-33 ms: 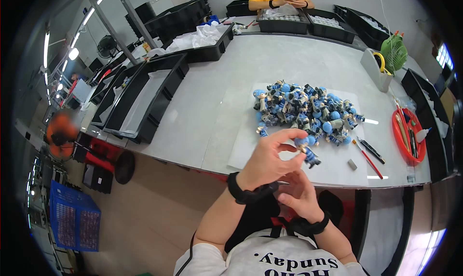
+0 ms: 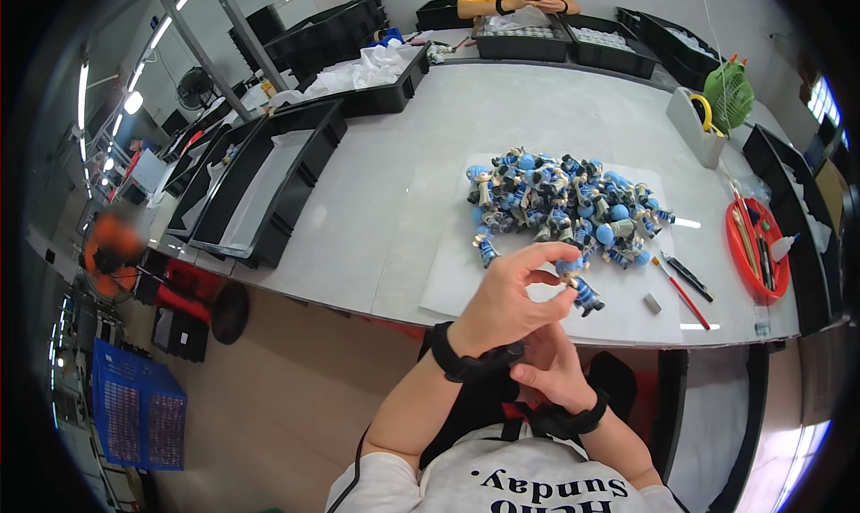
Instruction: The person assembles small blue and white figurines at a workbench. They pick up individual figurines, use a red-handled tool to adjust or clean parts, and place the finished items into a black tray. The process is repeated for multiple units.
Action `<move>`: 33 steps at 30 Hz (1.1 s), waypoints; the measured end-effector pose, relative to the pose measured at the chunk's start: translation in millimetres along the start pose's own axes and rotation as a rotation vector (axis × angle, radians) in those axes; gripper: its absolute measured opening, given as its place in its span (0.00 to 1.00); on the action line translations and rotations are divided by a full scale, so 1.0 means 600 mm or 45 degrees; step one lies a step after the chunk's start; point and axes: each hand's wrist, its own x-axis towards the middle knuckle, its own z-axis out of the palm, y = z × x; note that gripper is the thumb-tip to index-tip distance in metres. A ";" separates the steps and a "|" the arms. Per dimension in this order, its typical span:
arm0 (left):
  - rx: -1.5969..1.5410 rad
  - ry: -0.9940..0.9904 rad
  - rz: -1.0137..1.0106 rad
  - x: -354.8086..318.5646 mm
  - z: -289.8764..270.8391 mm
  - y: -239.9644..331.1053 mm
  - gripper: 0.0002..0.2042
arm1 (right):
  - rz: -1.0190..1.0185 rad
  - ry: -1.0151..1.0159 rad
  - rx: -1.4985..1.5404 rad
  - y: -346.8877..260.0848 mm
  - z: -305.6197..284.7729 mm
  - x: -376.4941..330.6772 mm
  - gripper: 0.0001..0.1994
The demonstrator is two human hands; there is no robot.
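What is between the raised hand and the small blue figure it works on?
Nothing visible. The left hand already pinches the blue figure at its fingertips, just before the pile of figures. The right hand sits below.

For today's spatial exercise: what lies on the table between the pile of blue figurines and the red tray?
In the head view, a black pen and a red-handled brush lie between the pile of blue figurines and the red tray.

Pile of figurines (image 2: pixel 566 205) on a paper sheet (image 2: pixel 466 271) mid-worktop (image 2: pixel 502 119), trays (image 2: pixel 260 181) to its left, round dish (image 2: pixel 761 249) to its right
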 end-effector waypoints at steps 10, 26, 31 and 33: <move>0.797 0.057 0.537 0.016 0.043 -0.036 0.18 | 0.099 0.179 -0.036 0.001 -0.005 -0.018 0.23; 0.692 0.188 0.540 0.013 0.038 -0.047 0.19 | 0.055 0.215 -0.179 0.007 -0.013 -0.018 0.28; -0.012 0.274 0.195 0.002 0.039 -0.057 0.19 | 0.322 0.226 -0.047 -0.022 0.005 -0.015 0.33; 0.039 0.224 0.211 -0.003 0.033 -0.057 0.20 | 0.073 0.205 -0.134 -0.002 -0.018 -0.018 0.37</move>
